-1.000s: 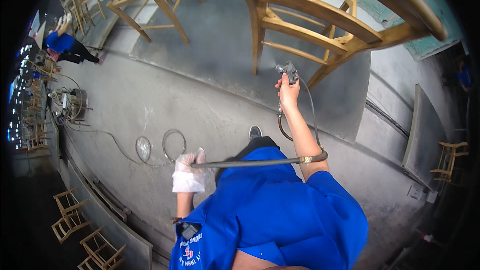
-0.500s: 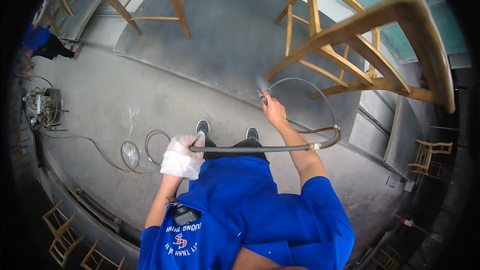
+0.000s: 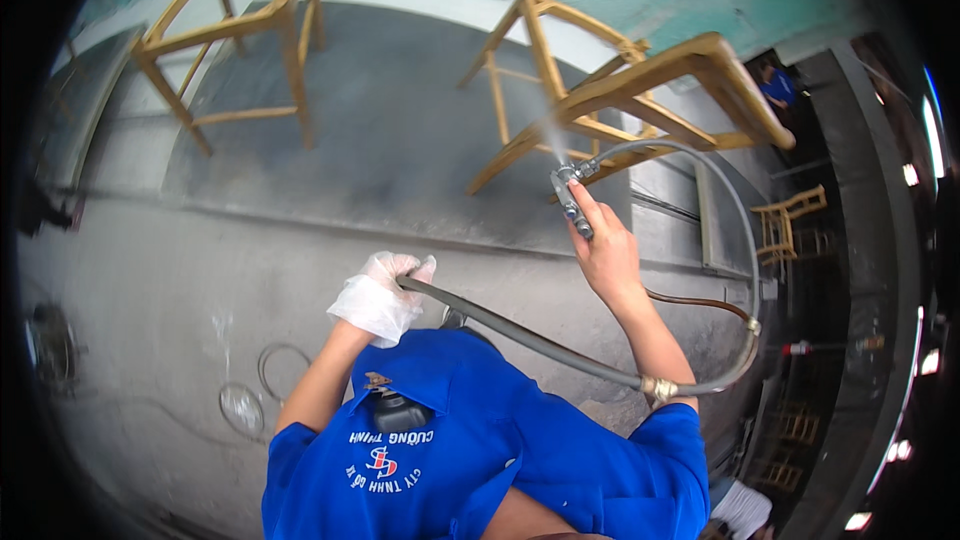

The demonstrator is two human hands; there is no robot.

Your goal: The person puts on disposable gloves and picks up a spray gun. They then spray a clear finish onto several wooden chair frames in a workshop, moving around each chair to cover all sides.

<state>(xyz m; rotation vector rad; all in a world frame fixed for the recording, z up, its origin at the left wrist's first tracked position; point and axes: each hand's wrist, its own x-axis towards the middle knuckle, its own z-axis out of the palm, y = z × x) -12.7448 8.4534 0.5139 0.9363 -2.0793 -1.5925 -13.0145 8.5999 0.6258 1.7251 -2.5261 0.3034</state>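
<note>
Denser mist point(image 3: 553, 137) from the spray gun point(image 3: 571, 202), now across the chair point(image 3: 612, 93)

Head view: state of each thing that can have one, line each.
Spray gun: spraying, mist at its nozzle
Right hand: bare, closed round the spray gun
Left hand: gloved, closed on the hose
Hose: bent in a curve
Right chair: standing on the grey board
Left chair: standing, partly out of frame

Upper edge cutting off left chair point(image 3: 222, 33) at ten o'clock. Mist point(image 3: 553, 135) blurring part of right chair point(image 3: 625, 90) at one. Left hand point(image 3: 383, 292) at eight hiding part of hose point(image 3: 520, 332). Round object point(image 3: 50, 350) near nine blurring. Person point(image 3: 777, 87) at two showing too small.
</note>
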